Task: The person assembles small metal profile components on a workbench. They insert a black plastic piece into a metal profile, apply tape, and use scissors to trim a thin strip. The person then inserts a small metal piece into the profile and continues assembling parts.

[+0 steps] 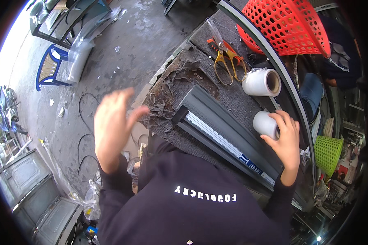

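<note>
Across a dark, rough-surfaced worktop (243,107) lie long grey ribbed profiles (218,116); left of them the left hand (113,124) is raised, fingers forward, thumb spread wide; the right hand (286,141) reaches forward, thumb and fingers curled around the end of a small white cylindrical roll (264,124) beside the profiles

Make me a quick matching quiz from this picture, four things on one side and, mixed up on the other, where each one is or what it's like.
1. Left hand
2. Right hand
3. Scissors
4. Chair

A. Beside the larger white roll
B. Blue-framed, on the floor
C. Raised, fingers open
D. Gripping the smaller white roll

Pairs: 1-C; 2-D; 3-A; 4-B
</note>
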Tool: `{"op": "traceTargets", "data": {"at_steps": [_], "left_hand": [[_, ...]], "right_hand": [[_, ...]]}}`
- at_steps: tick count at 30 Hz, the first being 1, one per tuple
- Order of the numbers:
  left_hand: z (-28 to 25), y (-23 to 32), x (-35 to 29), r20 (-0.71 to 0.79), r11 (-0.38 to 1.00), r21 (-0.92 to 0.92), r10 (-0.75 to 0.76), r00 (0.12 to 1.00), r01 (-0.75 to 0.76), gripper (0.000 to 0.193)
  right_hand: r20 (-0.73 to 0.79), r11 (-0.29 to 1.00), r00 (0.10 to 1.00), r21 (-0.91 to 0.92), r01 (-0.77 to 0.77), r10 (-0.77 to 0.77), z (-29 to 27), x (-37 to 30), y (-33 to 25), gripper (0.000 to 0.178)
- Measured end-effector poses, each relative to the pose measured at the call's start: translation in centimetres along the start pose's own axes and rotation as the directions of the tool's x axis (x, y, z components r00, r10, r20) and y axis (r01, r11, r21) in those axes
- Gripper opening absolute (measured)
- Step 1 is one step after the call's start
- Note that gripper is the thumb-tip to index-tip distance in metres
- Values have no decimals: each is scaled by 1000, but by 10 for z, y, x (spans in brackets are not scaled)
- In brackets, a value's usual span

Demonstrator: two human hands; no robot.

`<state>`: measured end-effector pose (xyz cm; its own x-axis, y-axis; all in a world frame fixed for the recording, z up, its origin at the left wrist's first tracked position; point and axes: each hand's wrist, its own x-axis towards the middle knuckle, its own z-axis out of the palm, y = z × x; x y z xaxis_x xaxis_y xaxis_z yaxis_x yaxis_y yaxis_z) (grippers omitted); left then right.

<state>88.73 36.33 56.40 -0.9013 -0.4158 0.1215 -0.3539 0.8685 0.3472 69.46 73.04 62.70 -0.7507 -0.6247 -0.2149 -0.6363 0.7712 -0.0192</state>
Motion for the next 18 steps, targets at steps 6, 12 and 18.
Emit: {"op": "traceTargets", "data": {"at_steps": [6, 12, 18], "left_hand": [[71, 20, 89, 6, 304, -929, 587, 809, -213, 101], [123, 43, 82, 85, 51, -996, 659, 747, 69, 105], [130, 47, 85, -9, 78, -991, 754, 657, -104, 108]], "right_hand": [[-399, 903, 885, 245, 354, -239, 56, -14, -41, 69], [-140, 808, 823, 157, 568, -551, 123, -9, -81, 65], [-136, 769, 770, 70, 636, -624, 122, -3, -78, 47]]}}
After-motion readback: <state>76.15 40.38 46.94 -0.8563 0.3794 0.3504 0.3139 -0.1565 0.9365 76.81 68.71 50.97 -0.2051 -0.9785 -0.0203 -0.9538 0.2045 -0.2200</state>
